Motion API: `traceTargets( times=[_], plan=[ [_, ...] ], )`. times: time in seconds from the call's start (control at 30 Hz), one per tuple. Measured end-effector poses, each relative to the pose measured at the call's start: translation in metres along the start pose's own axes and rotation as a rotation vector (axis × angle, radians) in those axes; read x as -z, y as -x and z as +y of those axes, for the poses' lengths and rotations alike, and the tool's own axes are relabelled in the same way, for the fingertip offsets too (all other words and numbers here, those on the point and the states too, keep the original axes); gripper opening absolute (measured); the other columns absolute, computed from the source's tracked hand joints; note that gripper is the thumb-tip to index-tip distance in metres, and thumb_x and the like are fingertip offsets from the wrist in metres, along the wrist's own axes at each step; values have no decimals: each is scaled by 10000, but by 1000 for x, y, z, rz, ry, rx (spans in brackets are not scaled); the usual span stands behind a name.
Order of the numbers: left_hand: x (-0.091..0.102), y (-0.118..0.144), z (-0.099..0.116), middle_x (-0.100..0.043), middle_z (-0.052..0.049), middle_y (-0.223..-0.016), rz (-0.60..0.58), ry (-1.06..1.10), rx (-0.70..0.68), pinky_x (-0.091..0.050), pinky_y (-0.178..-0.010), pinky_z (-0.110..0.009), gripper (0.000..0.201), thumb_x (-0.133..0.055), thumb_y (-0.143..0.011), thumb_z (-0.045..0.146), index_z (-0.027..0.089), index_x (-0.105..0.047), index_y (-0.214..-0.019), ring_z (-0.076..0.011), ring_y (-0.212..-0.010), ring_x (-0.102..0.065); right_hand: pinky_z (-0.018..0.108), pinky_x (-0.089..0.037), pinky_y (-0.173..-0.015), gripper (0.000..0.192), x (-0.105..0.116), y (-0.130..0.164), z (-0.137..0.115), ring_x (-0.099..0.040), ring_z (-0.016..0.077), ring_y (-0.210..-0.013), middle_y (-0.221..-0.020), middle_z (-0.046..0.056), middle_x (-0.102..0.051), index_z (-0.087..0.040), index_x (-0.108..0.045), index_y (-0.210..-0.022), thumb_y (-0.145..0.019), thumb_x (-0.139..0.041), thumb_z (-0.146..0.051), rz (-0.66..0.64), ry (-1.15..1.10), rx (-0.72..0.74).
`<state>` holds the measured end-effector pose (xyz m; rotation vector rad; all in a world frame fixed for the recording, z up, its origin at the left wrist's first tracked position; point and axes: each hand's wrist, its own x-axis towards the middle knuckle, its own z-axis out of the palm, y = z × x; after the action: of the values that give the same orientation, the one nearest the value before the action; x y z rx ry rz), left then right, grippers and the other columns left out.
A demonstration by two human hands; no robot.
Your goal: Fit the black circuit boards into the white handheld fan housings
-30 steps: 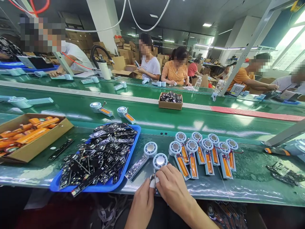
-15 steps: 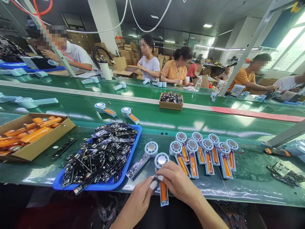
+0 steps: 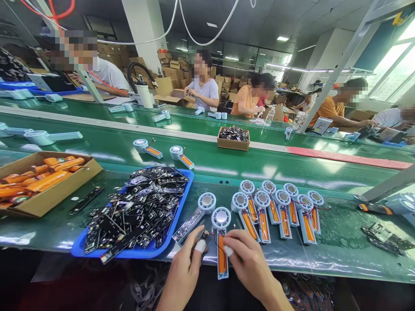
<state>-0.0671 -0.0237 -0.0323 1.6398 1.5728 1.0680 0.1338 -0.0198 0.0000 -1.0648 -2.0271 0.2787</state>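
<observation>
Carton [image 3: 70, 192]: at the far left of the bench [image 3: 343, 248], filled with orange battery cells [image 3: 48, 181].
Loose circuit board [image 3: 86, 201]: lying between carton and tray.
Blue tray [image 3: 142, 253]: heaped with circuit boards [image 3: 136, 211].
Neighbouring fan [image 3: 206, 202]: just right of the tray, with a board along the handle.
Left hand [image 3: 184, 263]: curled, with a small circuit board [image 3: 204, 234] apparently pinched between thumb and forefinger; best held by the edges, clear of the solder joints.
Thin wires [image 3: 214, 234]: running between board and fan; best left slack, to spare the joints.
Middle fan [image 3: 221, 218]: between the hands, head face up, handle toward the wearer, with an orange battery [image 3: 222, 259] exposed in the channel.
Right hand [image 3: 249, 259]: fingers bent and gathered beside the handle; cannot tell whether gripping a wire or merely touching; light, steady contact preferable.
Fan cluster [image 3: 262, 199]: right of the right hand, with batteries and wires uncovered.
Orange-and-black tool [image 3: 376, 208]: near the bench's right end.
</observation>
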Motion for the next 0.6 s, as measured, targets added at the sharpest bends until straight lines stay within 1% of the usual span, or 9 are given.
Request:
traceTargets(
  times=[0.07, 0.1, 0.13, 0.2, 0.27, 0.33, 0.43, 0.5, 0.6],
  plan=[
    [0, 3, -3, -703, -14, -702, -3, -3, -15, -579, -622, -297, 483, -353, -1004, 387, 214, -608, -1376, -184, -550, -644, 296, -572, -778, 234, 10, 4, 1, -694, 202, -889, -1004, 86, -721, -208, -689, -1088, -975, -498, -133, 77, -4, -139],
    [0, 4, -4, -683, -3, -676, -12, -16, -37, -572, -604, -288, 485, -335, -1009, 365, 219, -603, -1386, -176, -516, -620, 281, -567, -725, 230, 13, 6, 2, -697, 193, -821, -957, 75, -726, -200, -685, -1096, -964, -506, -140, 83, -3, -219],
    [-1, 5, -5, -668, 1, -660, -24, -37, -65, -569, -596, -284, 485, -323, -1009, 337, 220, -610, -1383, -173, -502, -607, 267, -555, -666, 246, 15, 6, 3, -691, 181, -745, -912, 61, -730, -193, -678, -1122, -947, -514, -138, 54, -8, -293],
    [-2, 5, -6, -668, -11, -681, -30, -98, -137, -571, -605, -279, 484, -316, -999, 275, 220, -642, -1352, -179, -539, -630, 254, -517, -579, 316, 15, 4, 3, -664, 164, -627, -853, 34, -741, -181, -663, -1190, -907, -533, -127, -58, -26, -396],
    [-4, 5, -8, -699, -43, -786, -6, -167, -218, -582, -645, -272, 488, -316, -984, 215, 235, -670, -1320, -189, -656, -690, 257, -501, -584, 321, 12, -1, 2, -665, 167, -622, -850, 26, -756, -186, -675, -1184, -896, -547, -128, -150, -36, -434],
    [-5, 6, -9, -710, -67, -900, 25, -250, -287, -587, -665, -263, 512, -309, -973, 160, 267, -681, -1308, -194, -768, -730, 260, -493, -609, 240, 8, -8, 0, -674, 175, -649, -847, 25, -763, -199, -705, -1101, -917, -558, -152, -158, -33, -456],
    [-6, 9, -9, -704, -76, -983, 40, -405, -364, -588, -620, -264, 619, -282, -920, 52, 325, -672, -1316, -198, -783, -749, 260, -497, -643, 156, 2, -19, -5, -679, 182, -701, -854, 26, -756, -213, -717, -1003, -922, -594, -163, -99, -48, -435],
    [-5, 10, -5, -708, -80, -1030, 28, -458, -400, -600, -626, -278, 681, -274, -879, 1, 345, -669, -1315, -207, -810, -759, 273, -516, -720, 151, -3, -25, -7, -685, 194, -797, -911, 36, -750, -216, -710, -961, -912, -594, -134, -60, -63, -349],
    [-3, 10, 4, -717, -97, -1078, -17, -412, -411, -620, -718, -295, 704, -286, -841, -33, 319, -673, -1311, -214, -901, -760, 302, -530, -787, 182, -11, -30, -9, -676, 213, -879, -937, 48, -739, -217, -694, -924, -906, -556, -100, -39, -79, -220]
  ],
)
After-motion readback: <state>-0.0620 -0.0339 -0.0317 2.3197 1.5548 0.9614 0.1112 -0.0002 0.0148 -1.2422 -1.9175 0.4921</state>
